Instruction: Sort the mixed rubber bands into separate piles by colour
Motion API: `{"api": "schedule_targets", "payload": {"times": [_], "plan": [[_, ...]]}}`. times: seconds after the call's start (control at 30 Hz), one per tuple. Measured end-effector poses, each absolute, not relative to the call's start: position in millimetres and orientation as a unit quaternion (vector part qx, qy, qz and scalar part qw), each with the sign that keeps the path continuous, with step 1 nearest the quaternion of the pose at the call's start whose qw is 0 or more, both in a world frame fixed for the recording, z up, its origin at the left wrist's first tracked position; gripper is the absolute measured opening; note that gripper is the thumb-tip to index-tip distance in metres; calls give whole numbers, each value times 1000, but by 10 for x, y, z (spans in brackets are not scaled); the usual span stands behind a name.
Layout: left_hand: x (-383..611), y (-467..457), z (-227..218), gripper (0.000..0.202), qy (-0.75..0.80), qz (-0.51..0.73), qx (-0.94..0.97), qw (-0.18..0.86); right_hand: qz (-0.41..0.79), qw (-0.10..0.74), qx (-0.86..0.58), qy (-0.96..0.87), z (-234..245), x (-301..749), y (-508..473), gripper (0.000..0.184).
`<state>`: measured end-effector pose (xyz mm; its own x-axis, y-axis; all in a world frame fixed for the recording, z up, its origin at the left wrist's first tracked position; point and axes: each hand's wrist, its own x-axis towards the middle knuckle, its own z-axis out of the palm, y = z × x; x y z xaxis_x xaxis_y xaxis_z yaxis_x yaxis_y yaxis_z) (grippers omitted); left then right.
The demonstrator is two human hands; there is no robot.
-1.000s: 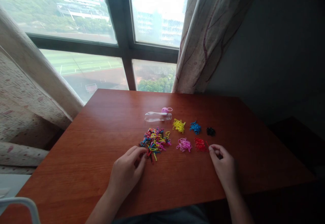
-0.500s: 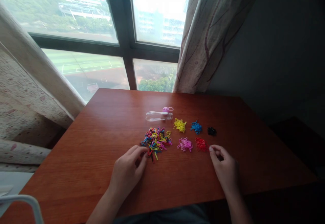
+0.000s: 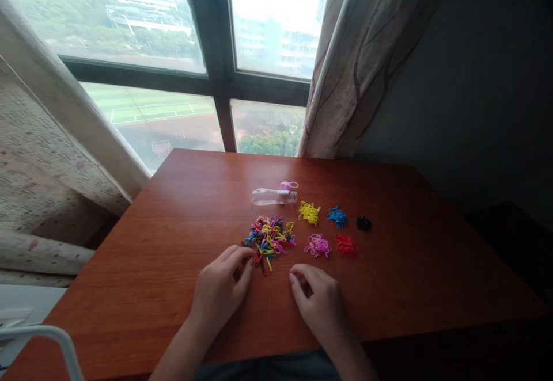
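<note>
Left hand point(image 3: 219, 283) at mixed pile point(image 3: 270, 236); right hand point(image 3: 320, 299) curled.

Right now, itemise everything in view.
table: 1, reddish-brown, centre
mixed clip pile: 1, multicoloured, on table
rear clip piles: 3, yellow, blue, black, right of mixed clip pile
front clip piles: 2, pink, red, nearer row
bottle: 1, clear, behind mixed clip pile
looped cap: 1, pink, behind bottle
window: 1, dark-framed, behind table
curtains: 2, beige, flanking window
sports field: 1, green, outside
wall: 1, dark, right
bent tube: 1, white, lower left
left hand: 1, bare, at mixed clip pile
right hand: 1, bare, near pink pile
</note>
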<state>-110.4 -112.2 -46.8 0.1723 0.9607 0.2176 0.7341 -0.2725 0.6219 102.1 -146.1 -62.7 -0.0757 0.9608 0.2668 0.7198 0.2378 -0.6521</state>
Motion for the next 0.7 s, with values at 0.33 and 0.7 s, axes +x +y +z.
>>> {"api": "schedule_targets", "payload": {"times": [0.33,0.7], "plan": [[-1110,-1118,-469,15,568,284,750,187,174,269,-606,-728,-537,695,-1360,6],[-1108,-1119,-443,15,568,268,756,184,166,269,-605,-730,-532,691,-1357,7]]}}
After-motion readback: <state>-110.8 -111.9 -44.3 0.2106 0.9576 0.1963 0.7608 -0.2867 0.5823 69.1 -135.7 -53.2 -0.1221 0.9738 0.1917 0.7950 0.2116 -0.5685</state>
